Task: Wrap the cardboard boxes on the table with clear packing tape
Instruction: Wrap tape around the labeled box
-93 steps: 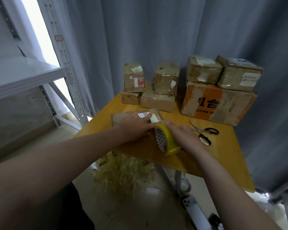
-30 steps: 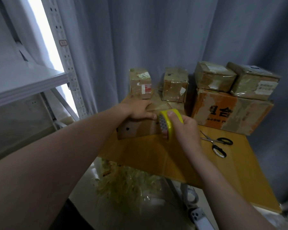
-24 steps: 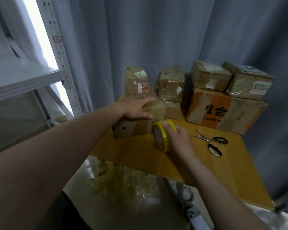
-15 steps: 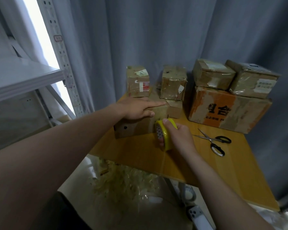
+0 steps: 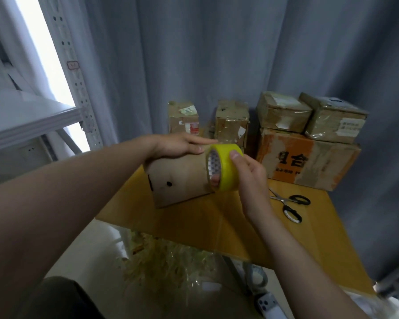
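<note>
**Box pinned down, roll brought to its right end**

The left hand [image 5: 180,146] lay flat on top of the cardboard box [image 5: 177,178] with its fingers straight, probably to steady it against the tape's pull. The right hand [image 5: 249,176] was clamped on the yellow tape roll [image 5: 225,168], thumb on the outer band and a finger through the core. The box stood on the near-left part of the wooden table [image 5: 309,229], its broad face toward the camera and its long axis running left to right. The roll's open core faced left, with its axle roughly along that length. Whether any tape had stuck to the box could not be told.
</note>
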{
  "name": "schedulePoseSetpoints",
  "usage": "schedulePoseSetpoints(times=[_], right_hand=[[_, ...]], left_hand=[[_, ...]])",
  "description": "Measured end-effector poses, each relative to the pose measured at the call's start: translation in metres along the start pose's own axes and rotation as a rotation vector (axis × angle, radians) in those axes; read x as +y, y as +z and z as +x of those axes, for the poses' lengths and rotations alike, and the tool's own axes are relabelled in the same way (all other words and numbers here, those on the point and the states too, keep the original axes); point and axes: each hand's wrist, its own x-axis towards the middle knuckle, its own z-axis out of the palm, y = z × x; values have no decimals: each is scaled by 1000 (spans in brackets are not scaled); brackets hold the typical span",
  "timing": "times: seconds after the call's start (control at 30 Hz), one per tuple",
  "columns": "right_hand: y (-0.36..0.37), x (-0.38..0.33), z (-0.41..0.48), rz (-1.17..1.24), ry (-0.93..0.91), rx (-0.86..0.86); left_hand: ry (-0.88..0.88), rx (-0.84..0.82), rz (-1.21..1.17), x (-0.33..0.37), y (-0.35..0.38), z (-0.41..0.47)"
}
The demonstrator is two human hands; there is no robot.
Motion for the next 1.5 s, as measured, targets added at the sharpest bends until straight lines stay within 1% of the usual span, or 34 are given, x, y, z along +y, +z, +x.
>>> schedulePoseSetpoints(times=[0.07, 0.1, 0.17, 0.27, 0.3, 0.33, 0.4, 0.43, 0.47, 0.5, 0.53, 0.57, 0.63, 0.77, 0.9, 1.0, 1.07, 1.17, 1.33, 1.5], right_hand=[[-2, -4, 2, 57, -19, -23], [-2, -1, 4, 31, -16, -33], [0, 13, 4, -68, 12, -57], [2, 38, 6, -188, 51, -54], [2, 44, 8, -199, 48, -36], [4, 49, 10, -209, 41, -17], [7, 54, 15, -227, 31, 18], [9, 57, 17, -229, 36, 34], [11, 58, 19, -228, 41, 47], [13, 59, 20, -226, 43, 56], [15, 60, 20, -225, 45, 59], [17, 60, 20, -229, 46, 59], [21, 54, 21, -256, 57, 68], [21, 26, 16, -418, 101, 92], [6, 5, -13, -494, 244, 21], [1, -6, -49, -414, 407, -7], [0, -11, -70, -335, 455, -44], [2, -10, -98, -200, 505, -49], [20, 9, -135, -125, 515, -14], [33, 25, -164, -175, 483, 40]], left_hand=[[-46, 4, -122, -6, 11, 1], [-65, 7, -103, -12, 17, 2], [-74, 33, 48, -32, 29, 4], [-140, 238, 280, -52, 39, 7], [-162, 278, 358, -51, 41, 6], [-153, 248, 406, -47, 43, 5], [-123, 68, 344, -35, 51, 1], [-153, -32, 332, -31, 59, -2], [-191, -76, 390, -30, 66, -4], [-231, -78, 498, -33, 73, -6], [-265, -32, 583, -38, 81, -6], [-273, 28, 617, -44, 86, -6], [-252, 96, 590, -51, 89, -5], [-262, 98, 575, -48, 86, -6], [-278, 94, 539, -44, 85, -13], [-265, 76, 523, -39, 84, -18], [-237, 58, 524, -37, 83, -24], [-168, 11, 542, -33, 84, -37], [-103, -37, 552, -36, 85, -57], [-75, -69, 535, -39, 87, -69]])
